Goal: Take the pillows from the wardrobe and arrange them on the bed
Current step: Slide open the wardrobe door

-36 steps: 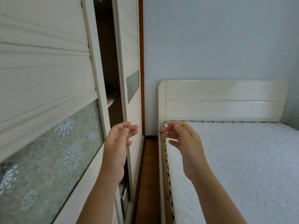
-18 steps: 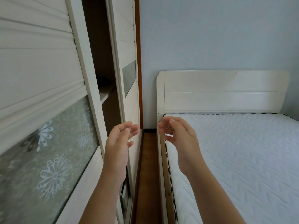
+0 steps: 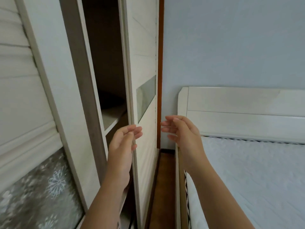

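Observation:
A white wardrobe [image 3: 71, 90] fills the left side, with a narrow dark gap open between its sliding doors. Inside the gap a pale shelf [image 3: 110, 119] shows, with a dark shape lying on it that I cannot identify. No pillow is clearly visible. My left hand [image 3: 123, 142] is raised in front of the edge of the right door [image 3: 145, 146], fingers apart and empty. My right hand [image 3: 183, 134] hovers beside it, open and empty, over the bed's near corner. The bed [image 3: 257, 176] with a bare white quilted mattress lies to the right.
A white headboard [image 3: 239, 111] stands against the pale blue wall. A narrow strip of brown floor [image 3: 163, 187] runs between wardrobe and bed. The left door carries a frosted panel with flower patterns [image 3: 41, 192].
The view has moved closer to the wardrobe gap and tilted up. Both hands rose slightly and stayed open, the left now nearer the door edge.

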A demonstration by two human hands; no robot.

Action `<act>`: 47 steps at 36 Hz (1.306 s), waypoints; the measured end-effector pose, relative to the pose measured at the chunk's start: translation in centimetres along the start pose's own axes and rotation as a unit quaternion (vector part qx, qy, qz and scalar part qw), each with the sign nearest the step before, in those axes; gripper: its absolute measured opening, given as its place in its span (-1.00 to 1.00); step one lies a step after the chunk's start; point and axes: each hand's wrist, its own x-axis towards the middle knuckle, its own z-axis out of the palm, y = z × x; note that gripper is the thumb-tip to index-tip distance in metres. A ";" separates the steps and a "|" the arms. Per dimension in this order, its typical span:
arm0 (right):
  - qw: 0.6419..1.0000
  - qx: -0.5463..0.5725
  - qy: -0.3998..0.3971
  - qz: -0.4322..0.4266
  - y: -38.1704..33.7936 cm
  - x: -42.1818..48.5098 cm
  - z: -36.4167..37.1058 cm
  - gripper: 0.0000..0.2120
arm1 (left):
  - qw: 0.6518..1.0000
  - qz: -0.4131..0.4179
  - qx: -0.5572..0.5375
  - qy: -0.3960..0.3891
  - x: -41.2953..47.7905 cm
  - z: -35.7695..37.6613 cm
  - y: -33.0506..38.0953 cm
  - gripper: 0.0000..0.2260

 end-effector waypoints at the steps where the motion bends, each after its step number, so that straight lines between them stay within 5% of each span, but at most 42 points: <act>1: 1.000 -0.001 -0.005 0.002 0.1 0.6 0.3 -0.76 | 1.000 -0.002 -0.001 0.003 0.5 0.0 -0.1 -0.78; 24: 0.998 -0.004 -0.037 0.049 5.8 5.1 4.2 -0.79 | 0.999 -0.016 -0.025 0.040 4.7 -0.6 -3.5 -0.73; 47: 0.990 -0.012 -0.142 -0.019 9.0 18.8 8.8 -0.88 | 0.986 0.068 -0.024 0.152 14.7 1.7 -4.6 -0.74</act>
